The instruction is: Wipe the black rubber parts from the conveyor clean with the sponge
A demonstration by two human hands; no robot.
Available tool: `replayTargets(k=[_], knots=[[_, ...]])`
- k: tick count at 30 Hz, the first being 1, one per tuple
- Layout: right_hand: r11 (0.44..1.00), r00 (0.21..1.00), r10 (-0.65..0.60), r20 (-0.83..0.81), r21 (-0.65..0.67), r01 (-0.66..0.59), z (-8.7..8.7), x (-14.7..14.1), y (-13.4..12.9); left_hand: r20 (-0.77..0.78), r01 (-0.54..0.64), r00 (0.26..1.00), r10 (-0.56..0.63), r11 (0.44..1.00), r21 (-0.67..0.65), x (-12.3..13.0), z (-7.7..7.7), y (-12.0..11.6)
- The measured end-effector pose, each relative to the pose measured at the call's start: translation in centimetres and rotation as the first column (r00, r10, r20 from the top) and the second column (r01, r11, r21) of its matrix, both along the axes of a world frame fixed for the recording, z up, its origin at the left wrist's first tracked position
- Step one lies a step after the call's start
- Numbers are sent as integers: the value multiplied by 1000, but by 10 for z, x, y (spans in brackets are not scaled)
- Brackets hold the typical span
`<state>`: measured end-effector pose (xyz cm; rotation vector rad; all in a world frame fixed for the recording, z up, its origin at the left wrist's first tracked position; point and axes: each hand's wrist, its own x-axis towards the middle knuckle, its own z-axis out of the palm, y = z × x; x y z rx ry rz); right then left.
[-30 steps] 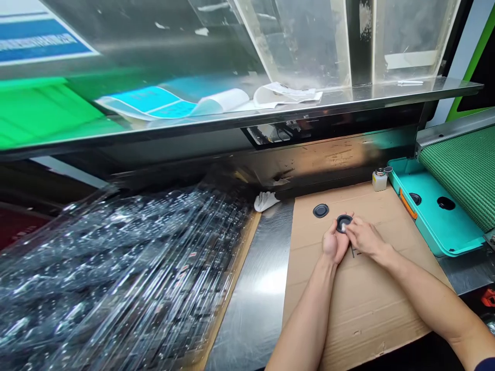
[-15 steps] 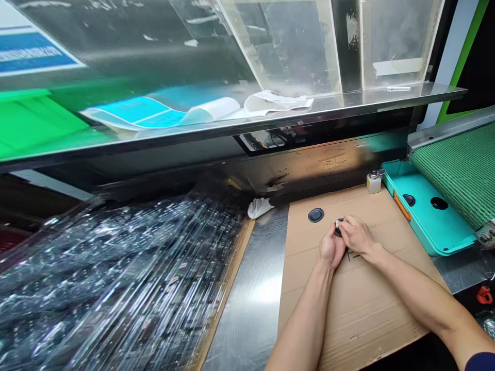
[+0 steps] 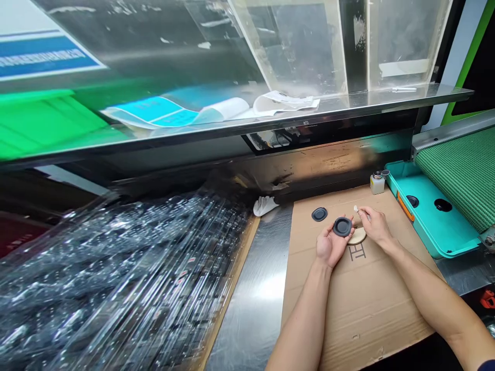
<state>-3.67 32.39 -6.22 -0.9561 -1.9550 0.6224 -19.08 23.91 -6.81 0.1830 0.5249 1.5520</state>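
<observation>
My left hand (image 3: pixel 331 248) is palm up, closed round the edge of a black rounded-square part (image 3: pixel 342 226) with a round recess in its face. To its right my right hand (image 3: pixel 374 225) pinches a small white-tipped piece (image 3: pixel 356 208), too small to name surely, held apart from the part. Below the hands a round beige disc (image 3: pixel 357 236) lies on the cardboard sheet (image 3: pixel 340 304), partly covered by my left fingers. Another black part (image 3: pixel 319 214) lies on the cardboard further left.
A small pump bottle (image 3: pixel 377 183) stands at the cardboard's back edge. On the right is a teal tray (image 3: pixel 429 226) holding two black parts, beside a green conveyor belt (image 3: pixel 462 165). Plastic-wrapped goods (image 3: pixel 154 278) fill the left. A crumpled white cloth (image 3: pixel 265 206) lies behind.
My right hand has drawn away to the right from the black part with the white-tipped piece. My left hand has turned the part face up, uncovering the beige disc.
</observation>
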Motion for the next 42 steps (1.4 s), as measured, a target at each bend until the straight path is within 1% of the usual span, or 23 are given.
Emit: replayTargets(k=[3, 6, 8, 10, 12, 14, 16, 18, 21, 23, 26, 27, 29, 31, 33, 35, 37, 42], knots=[[998, 996, 59, -60, -18, -61, 7, -5, -9, -42, 55, 998, -54, 998, 8, 1, 3, 0], [994, 992, 106, -62, -5, -107, 11, -11, -18, -134, 65, 989, -64, 998, 3, 7, 5, 0], [991, 991, 131, -30, 14, -131, 11, -13, -23, -240, 41, 969, -50, 998, -42, 13, 5, 0], [986, 987, 161, 23, 32, -162, 10, -15, -26, -366, -13, 930, -22, 996, -92, 18, 3, -1], [979, 977, 190, 98, 48, -196, 10, -15, -29, -506, -92, 863, 12, 987, -134, 22, 2, -3], [972, 959, 203, 199, 74, -222, 12, -15, -31, -649, -169, 761, 19, 971, -170, 23, 0, -4], [969, 928, 188, 322, 96, -229, 15, -13, -31, -761, -212, 648, -17, 956, -202, 23, -1, -6], [970, 885, 162, 437, 93, -223, 18, -11, -30, -824, -201, 561, -79, 953, -228, 22, -1, -8], [975, 825, 155, 543, 51, -216, 24, -6, -28, -862, -149, 489, -134, 961, -234, 21, -1, -9], [976, 808, 157, 568, 35, -215, 26, -4, -26, -882, -117, 447, -148, 968, -222, 22, 0, -8], [975, 817, 152, 556, 53, -218, 25, -3, -24, -908, -92, 389, -158, 974, -209, 22, 2, -8], [972, 825, 152, 544, 67, -224, 25, -4, -24, -909, -85, 385, -159, 975, -206, 21, 3, -8], [967, 837, 158, 525, 92, -240, 23, -5, -23, -896, -65, 415, -158, 977, -203, 21, 3, -8], [963, 837, 171, 520, 91, -254, 22, -6, -22, -862, -41, 483, -157, 979, -202, 20, 3, -8], [967, 827, 181, 532, 56, -248, 23, -6, -22, -817, -33, 558, -145, 980, -196, 20, 1, -9], [973, 818, 187, 543, 12, -231, 24, -5, -21, -786, -39, 606, -123, 982, -184, 20, -2, -9], [972, 822, 203, 532, -11, -233, 25, -3, -20, -783, -39, 612, -113, 984, -172, 21, -5, -8], [941, 857, 294, 423, 30, -337, 23, 0, -14, -827, 11, 545, -140, 987, -160, 21, -6, -9]])
